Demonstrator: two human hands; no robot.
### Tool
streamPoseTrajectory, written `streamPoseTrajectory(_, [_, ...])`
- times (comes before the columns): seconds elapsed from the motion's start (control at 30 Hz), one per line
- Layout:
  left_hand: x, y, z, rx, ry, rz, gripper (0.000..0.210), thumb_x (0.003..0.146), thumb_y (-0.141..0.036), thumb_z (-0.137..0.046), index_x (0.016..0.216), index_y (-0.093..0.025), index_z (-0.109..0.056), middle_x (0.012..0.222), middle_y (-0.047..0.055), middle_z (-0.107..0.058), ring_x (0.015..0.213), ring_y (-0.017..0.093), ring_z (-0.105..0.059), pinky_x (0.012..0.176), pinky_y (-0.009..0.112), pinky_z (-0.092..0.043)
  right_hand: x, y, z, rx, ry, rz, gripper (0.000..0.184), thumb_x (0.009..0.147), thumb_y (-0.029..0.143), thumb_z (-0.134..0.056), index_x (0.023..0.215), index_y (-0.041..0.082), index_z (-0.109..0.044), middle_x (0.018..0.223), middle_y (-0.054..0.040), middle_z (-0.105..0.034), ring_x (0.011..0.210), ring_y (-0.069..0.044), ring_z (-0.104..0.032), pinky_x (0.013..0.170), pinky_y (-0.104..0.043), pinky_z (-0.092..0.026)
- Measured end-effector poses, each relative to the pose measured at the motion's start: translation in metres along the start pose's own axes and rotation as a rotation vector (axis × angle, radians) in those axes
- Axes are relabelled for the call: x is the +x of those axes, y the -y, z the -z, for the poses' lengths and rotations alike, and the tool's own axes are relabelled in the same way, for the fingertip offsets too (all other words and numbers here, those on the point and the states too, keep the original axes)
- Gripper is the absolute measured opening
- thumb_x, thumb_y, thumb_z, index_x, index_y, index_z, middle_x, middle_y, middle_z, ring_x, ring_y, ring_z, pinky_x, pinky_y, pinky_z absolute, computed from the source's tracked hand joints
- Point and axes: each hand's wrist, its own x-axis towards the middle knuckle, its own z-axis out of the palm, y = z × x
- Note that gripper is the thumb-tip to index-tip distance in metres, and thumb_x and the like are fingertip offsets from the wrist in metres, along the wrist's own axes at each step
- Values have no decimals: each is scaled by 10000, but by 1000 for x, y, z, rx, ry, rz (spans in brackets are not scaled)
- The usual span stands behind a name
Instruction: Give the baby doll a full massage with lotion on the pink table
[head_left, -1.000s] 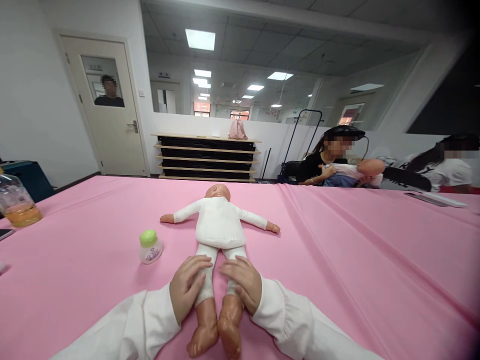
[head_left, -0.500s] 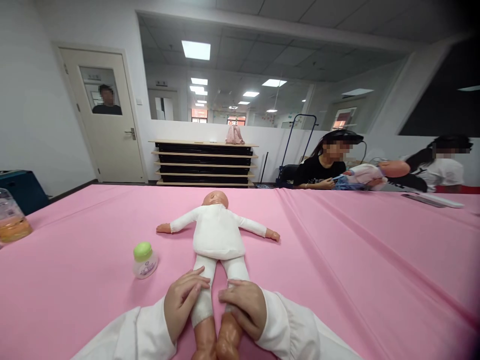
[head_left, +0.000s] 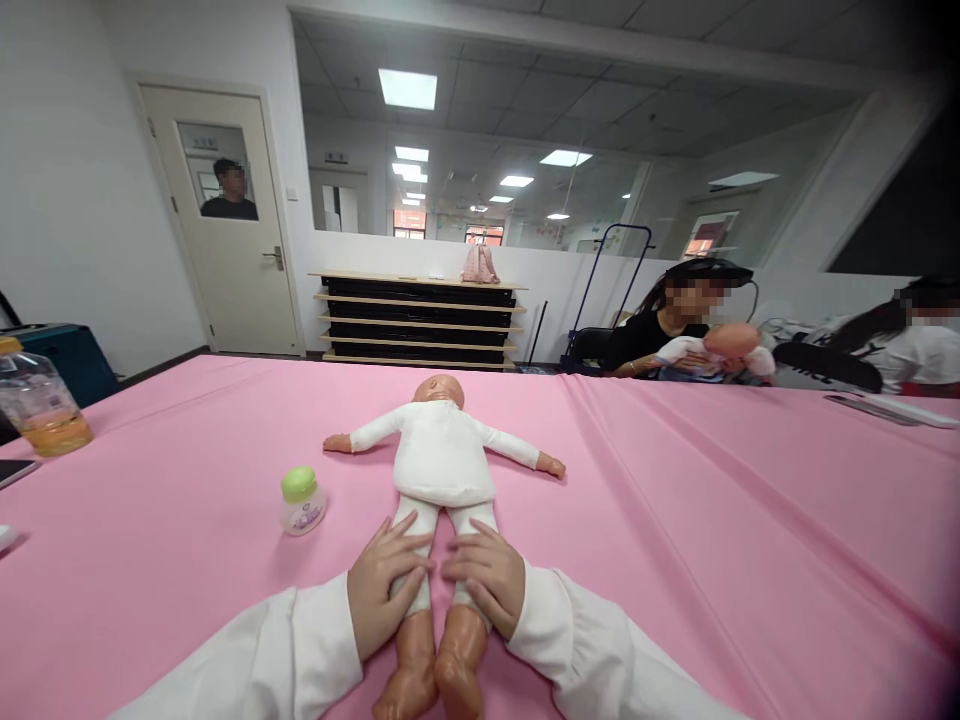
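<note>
A baby doll [head_left: 444,455] in a white top and white leggings lies on its back on the pink-covered table [head_left: 187,620], head away from me and bare feet toward me. My left hand [head_left: 388,580] rests on the doll's leg at the left, fingers spread across the legging. On the other leg lies my right hand [head_left: 487,575], its fingers also apart and flat on the cloth. A small jar [head_left: 303,503] with a green lid stands left of the doll, apart from both hands.
At the left edge are a bottle of amber liquid [head_left: 52,425] and part of a phone [head_left: 13,470]. Beyond the table, a person in black [head_left: 637,340] holds another doll [head_left: 731,345]. Flat devices [head_left: 877,408] lie at the right. Stacked boards [head_left: 420,315] stand behind.
My right hand has shifted up the doll's leg and its fingers have spread. My left hand's fingers have spread slightly too. The view has turned a little left.
</note>
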Motion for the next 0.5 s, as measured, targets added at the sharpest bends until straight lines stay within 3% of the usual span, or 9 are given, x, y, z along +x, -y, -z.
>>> streamPoseTrajectory(0.1, [-6,-15,7,-98,12,-176,271,859,-191,-380,901,-209,-647,917,38,-686,1009,178,-585,975,407,-384,5,16,8,86,-3,226,420,889,311,-204,1078,161,-547,895,-65,-672,869,-150,-598,922,-361,-406])
streamPoseTrajectory(0.17, [-9,-21,11,-179,-4,-274,263,859,-172,-366,896,-190,-626,865,45,-685,851,135,-625,881,315,-451,6,23,13,127,-14,268,441,891,332,-197,1100,135,-532,918,-85,-665,868,-152,-598,884,-336,-437])
streamPoseTrajectory(0.23, [-10,-23,13,-222,-38,-328,256,857,-159,-361,875,-177,-616,863,55,-675,829,127,-617,813,276,-471,5,22,15,149,-13,196,463,898,337,-179,1131,127,-521,995,-100,-645,938,-156,-583,920,-349,-420])
streamPoseTrajectory(0.3, [-8,-20,12,-198,-66,-311,258,861,-166,-362,881,-177,-619,939,69,-662,937,154,-590,836,300,-461,2,14,12,127,-29,64,485,908,346,-154,1153,140,-518,1080,-105,-615,1040,-165,-546,976,-384,-375])
streamPoseTrajectory(0.43, [1,2,2,-15,-50,-89,297,878,-277,-392,1082,-226,-601,1244,69,-533,1221,228,-408,1003,453,-339,-2,-13,-4,11,-156,-245,506,927,361,-126,1068,203,-585,1120,-78,-606,1105,-173,-512,982,-413,-369])
streamPoseTrajectory(0.5, [5,12,-4,49,-12,-7,338,873,-319,-409,1168,-248,-558,1324,57,-458,1271,239,-343,1023,489,-309,-3,-22,-10,-22,-185,-321,473,929,355,-167,1032,217,-607,1104,-70,-615,1081,-169,-526,961,-402,-391])
